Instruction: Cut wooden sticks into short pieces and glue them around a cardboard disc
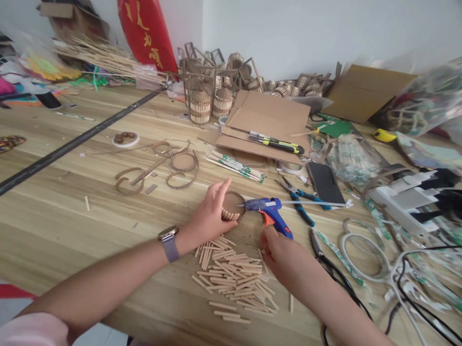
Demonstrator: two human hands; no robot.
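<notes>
My left hand (212,213) grips the left side of a small round cardboard base (235,199), its fingers behind the rim and its thumb in front. Several short wooden sticks (230,215) stand along the base's near inside edge. In my right hand (271,243) is a blue glue gun (274,212), held by its handle near the orange trigger. The nozzle points left, over the right rim of the base; whether it touches is too small to tell. A long white glue stick (314,202) runs out of the gun's back. Close below both hands lies a loose pile of short wooden sticks (235,276).
Blue-handled pliers (304,210), a phone (325,183) and tape rolls lie at right, among cables. Cardboard sheets (267,113) with utility knives (275,143) lie farther back, beside finished little wooden buckets (200,107). Cardboard rings (183,161) and strips lie left of centre.
</notes>
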